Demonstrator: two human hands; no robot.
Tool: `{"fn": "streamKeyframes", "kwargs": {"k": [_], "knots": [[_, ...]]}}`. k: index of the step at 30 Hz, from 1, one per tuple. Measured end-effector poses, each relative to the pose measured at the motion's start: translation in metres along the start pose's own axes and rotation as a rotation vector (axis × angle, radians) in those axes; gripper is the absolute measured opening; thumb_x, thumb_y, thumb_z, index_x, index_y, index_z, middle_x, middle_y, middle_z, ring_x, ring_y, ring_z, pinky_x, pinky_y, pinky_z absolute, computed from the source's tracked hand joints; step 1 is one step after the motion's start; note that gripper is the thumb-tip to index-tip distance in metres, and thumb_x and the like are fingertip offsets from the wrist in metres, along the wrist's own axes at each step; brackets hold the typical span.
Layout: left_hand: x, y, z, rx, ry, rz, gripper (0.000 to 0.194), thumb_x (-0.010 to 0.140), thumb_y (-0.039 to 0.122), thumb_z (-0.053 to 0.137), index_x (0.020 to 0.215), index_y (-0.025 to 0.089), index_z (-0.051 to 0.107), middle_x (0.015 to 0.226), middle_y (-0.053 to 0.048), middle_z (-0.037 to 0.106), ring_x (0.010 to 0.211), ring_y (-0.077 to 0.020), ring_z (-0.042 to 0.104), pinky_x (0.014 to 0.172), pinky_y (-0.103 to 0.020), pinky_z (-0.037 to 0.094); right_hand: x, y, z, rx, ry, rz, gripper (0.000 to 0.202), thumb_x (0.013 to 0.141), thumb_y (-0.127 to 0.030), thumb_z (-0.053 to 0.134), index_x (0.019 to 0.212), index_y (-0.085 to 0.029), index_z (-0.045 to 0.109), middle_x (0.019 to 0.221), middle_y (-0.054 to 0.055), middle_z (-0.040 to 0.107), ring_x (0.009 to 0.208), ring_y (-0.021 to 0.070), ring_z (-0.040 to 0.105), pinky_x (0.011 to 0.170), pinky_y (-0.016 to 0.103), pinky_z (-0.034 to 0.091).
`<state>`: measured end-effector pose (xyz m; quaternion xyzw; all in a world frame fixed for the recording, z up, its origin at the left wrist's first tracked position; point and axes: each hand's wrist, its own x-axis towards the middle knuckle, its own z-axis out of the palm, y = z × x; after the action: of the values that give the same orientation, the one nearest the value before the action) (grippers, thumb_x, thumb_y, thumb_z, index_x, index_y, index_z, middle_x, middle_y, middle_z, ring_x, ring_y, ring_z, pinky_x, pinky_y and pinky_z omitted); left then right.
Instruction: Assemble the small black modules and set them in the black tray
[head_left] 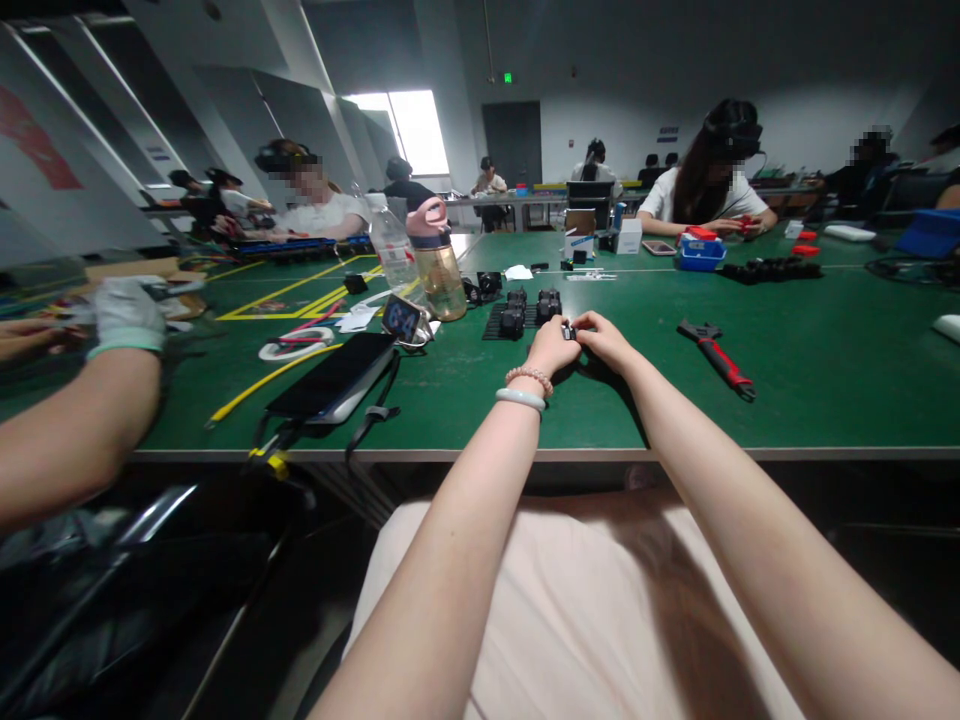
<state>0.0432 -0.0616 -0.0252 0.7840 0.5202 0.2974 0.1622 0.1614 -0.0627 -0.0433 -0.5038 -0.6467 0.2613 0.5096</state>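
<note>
My left hand [553, 345] and my right hand [606, 342] meet over the green table. Between their closed fingertips is a small black part with a light patch [569, 332]; its kind is too small to make out. Just beyond my left hand lie black wheeled, track-like assemblies [513, 316], partly covered by that hand. A beaded bracelet and a pale bangle [520, 399] circle my left wrist. To the right of my hands rests an adjustable wrench [718, 360] with a red and black handle.
Left of my hands are a power bank with a dark top [334, 378], a small display [403, 318], a drink bottle [439, 275] and a yellow cable [274, 382]. A co-worker's gloved hand [127, 312] works at far left. A blue box [701, 252] stands across the table [832, 390].
</note>
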Motion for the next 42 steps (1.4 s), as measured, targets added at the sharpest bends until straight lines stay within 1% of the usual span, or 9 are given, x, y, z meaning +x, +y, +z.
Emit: {"fn": "streamKeyframes", "kwargs": {"k": [6, 11, 22, 28, 31, 36, 42], "knots": [[0.001, -0.002, 0.001, -0.006, 0.009, 0.004, 0.048, 0.057, 0.016, 0.054, 0.104, 0.017, 0.045, 0.099, -0.007, 0.055, 0.086, -0.0178, 0.052, 0.072, -0.025, 0.04, 0.0, -0.001, -0.001, -0.01, -0.007, -0.007, 0.022, 0.058, -0.021, 0.043, 0.078, -0.017, 0.053, 0.076, -0.001, 0.054, 0.075, 0.0119, 0.048, 0.073, 0.026, 0.038], [0.001, 0.0, 0.001, -0.003, -0.006, -0.014, 0.048, 0.057, 0.015, 0.054, 0.104, 0.017, 0.045, 0.098, -0.007, 0.056, 0.085, -0.0174, 0.052, 0.071, -0.024, 0.04, 0.001, 0.001, -0.001, -0.035, -0.009, 0.027, 0.022, 0.059, -0.022, 0.043, 0.077, -0.017, 0.053, 0.075, -0.001, 0.055, 0.072, 0.0117, 0.048, 0.071, 0.026, 0.038], [0.003, -0.004, 0.003, -0.009, 0.004, 0.002, 0.047, 0.056, 0.018, 0.055, 0.102, 0.018, 0.045, 0.095, -0.006, 0.056, 0.083, -0.0177, 0.053, 0.068, -0.024, 0.041, 0.005, 0.009, 0.001, -0.006, -0.012, 0.029, 0.023, 0.059, -0.023, 0.044, 0.078, -0.017, 0.055, 0.075, -0.002, 0.057, 0.072, 0.0118, 0.049, 0.068, 0.025, 0.039], [0.002, -0.002, 0.002, -0.009, -0.006, -0.002, 0.048, 0.056, 0.017, 0.055, 0.103, 0.017, 0.045, 0.096, -0.006, 0.056, 0.083, -0.0173, 0.052, 0.069, -0.024, 0.041, 0.008, 0.014, 0.002, -0.006, -0.009, 0.041, 0.023, 0.06, -0.025, 0.044, 0.078, -0.017, 0.056, 0.075, -0.001, 0.058, 0.071, 0.0117, 0.049, 0.068, 0.025, 0.039], [0.002, -0.002, 0.002, -0.007, -0.006, -0.012, 0.048, 0.056, 0.017, 0.055, 0.103, 0.017, 0.045, 0.097, -0.006, 0.056, 0.084, -0.0173, 0.052, 0.069, -0.024, 0.041, 0.008, 0.014, 0.002, -0.009, -0.004, 0.049, 0.023, 0.06, -0.025, 0.044, 0.078, -0.017, 0.057, 0.075, -0.001, 0.058, 0.07, 0.0118, 0.049, 0.067, 0.025, 0.039], [0.002, -0.003, 0.001, -0.023, 0.0, 0.011, 0.049, 0.055, 0.017, 0.055, 0.103, 0.017, 0.045, 0.096, -0.006, 0.056, 0.083, -0.0175, 0.052, 0.068, -0.024, 0.041, 0.007, 0.012, 0.002, -0.032, 0.001, 0.071, 0.024, 0.06, -0.025, 0.045, 0.078, -0.018, 0.058, 0.073, -0.002, 0.058, 0.069, 0.0116, 0.049, 0.066, 0.025, 0.039], [0.001, -0.001, 0.0, -0.013, -0.006, -0.006, 0.048, 0.055, 0.017, 0.056, 0.103, 0.016, 0.045, 0.097, -0.006, 0.056, 0.083, -0.017, 0.052, 0.068, -0.023, 0.041, 0.006, 0.011, 0.002, -0.026, -0.004, 0.075, 0.023, 0.06, -0.025, 0.045, 0.077, -0.017, 0.058, 0.072, -0.002, 0.058, 0.069, 0.0112, 0.05, 0.065, 0.023, 0.039]]}}
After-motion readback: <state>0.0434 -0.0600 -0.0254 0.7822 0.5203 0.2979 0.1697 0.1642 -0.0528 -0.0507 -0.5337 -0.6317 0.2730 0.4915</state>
